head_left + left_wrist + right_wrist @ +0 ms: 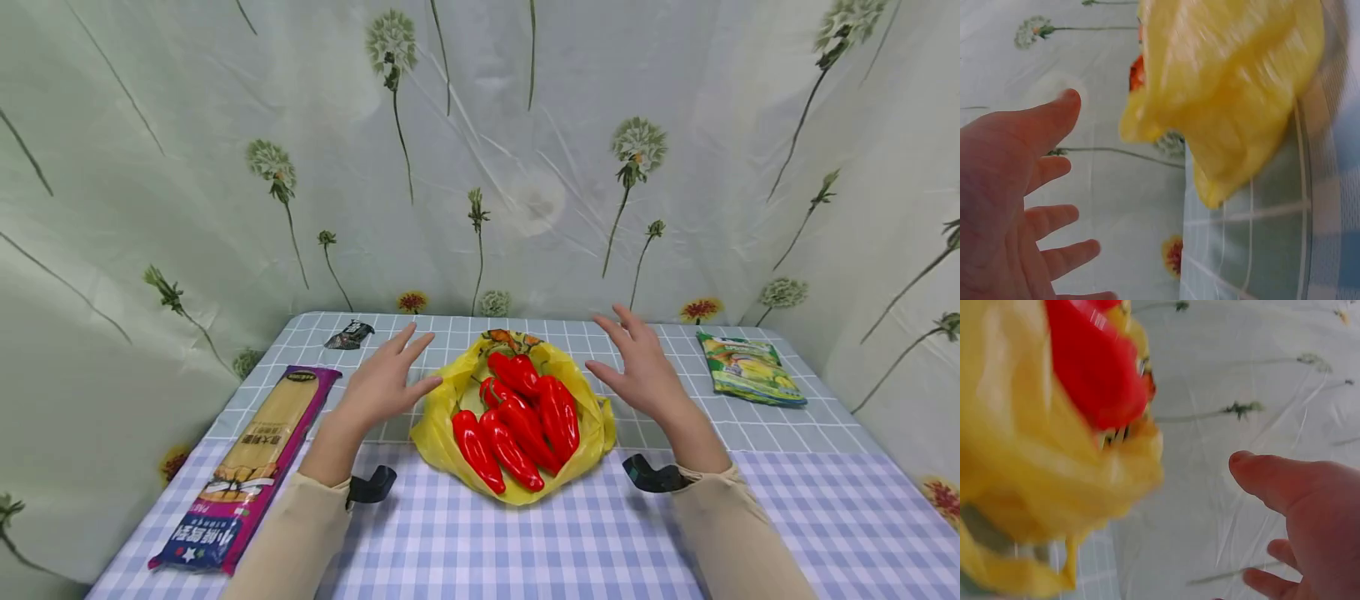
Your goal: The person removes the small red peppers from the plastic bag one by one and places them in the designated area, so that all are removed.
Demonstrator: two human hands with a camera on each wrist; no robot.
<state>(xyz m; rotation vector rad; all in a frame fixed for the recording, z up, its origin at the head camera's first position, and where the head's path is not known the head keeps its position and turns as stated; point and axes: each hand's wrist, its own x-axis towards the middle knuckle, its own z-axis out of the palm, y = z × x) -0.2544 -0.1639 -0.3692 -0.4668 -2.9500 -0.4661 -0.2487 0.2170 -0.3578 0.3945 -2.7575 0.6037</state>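
Observation:
A yellow plastic bag (431, 429) lies spread wide at its mouth in the middle of the table. Inside it several glossy red peppers (510, 450) are heaped together. My left hand (386, 377) hovers at the bag's left side, fingers spread and holding nothing. On the other side my right hand (637, 367) is raised likewise, thumb and fingers apart, nothing in it. The left wrist view shows a gap between the hand (1016, 194) and the yellow bag (1235, 94). In the right wrist view a red pepper (1100, 369) shows above the bag's edge.
A long pack of noodles (251, 458) lies along the table's left side. Near the back left is a small dark wrapper (349, 335). At the back right rests a green and yellow packet (750, 369). A flowered curtain (525, 167) hangs behind the table.

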